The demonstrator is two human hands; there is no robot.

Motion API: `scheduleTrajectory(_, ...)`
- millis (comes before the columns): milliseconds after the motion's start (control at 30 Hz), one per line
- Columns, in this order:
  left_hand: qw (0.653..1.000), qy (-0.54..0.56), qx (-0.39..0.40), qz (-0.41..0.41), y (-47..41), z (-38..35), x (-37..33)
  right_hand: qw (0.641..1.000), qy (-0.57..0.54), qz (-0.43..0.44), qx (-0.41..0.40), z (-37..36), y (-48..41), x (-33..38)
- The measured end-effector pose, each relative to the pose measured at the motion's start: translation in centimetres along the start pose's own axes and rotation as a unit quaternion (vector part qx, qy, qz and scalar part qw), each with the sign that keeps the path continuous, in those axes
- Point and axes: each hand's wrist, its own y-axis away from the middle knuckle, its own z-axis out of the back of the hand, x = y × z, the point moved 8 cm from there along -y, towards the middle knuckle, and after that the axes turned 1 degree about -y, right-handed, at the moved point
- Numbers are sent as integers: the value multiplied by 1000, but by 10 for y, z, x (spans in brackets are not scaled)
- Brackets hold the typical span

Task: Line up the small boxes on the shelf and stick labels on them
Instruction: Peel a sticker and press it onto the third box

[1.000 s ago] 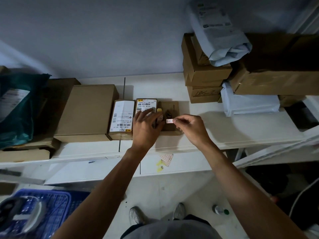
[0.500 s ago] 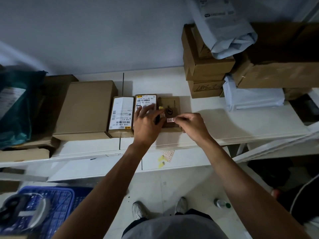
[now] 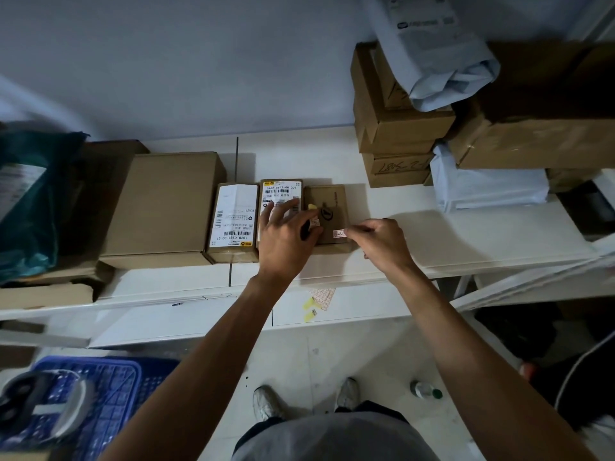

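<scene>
label: small white one with red print, pinched at its right end between thumb and forefinger of my right hand, other fingers curled in. it hangs just over the lower right corner of the plain brown box, centre of frame. can't tell if it's touching the cardboard yet.

that box is the right end of a row of three. next left is the barcode box, then the white-label box, all touching or nearly so, near the shelf front edge.

left hand: fingers spread straight, pressing on the barcode box. yellow tab at the thumb, can't tell if it's held.

risks: nothing pins the brown box itself, so pressing the label down could skew it out of line. the label may also stick to my fingertip, curl on itself, or land crooked over the edge.
</scene>
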Motion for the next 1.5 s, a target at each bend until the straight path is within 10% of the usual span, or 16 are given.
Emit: scheduleTrajectory(1500, 1000, -10, 1, -3, -1, 6, -7, 968, 207, 111, -88, 4, 17, 17)
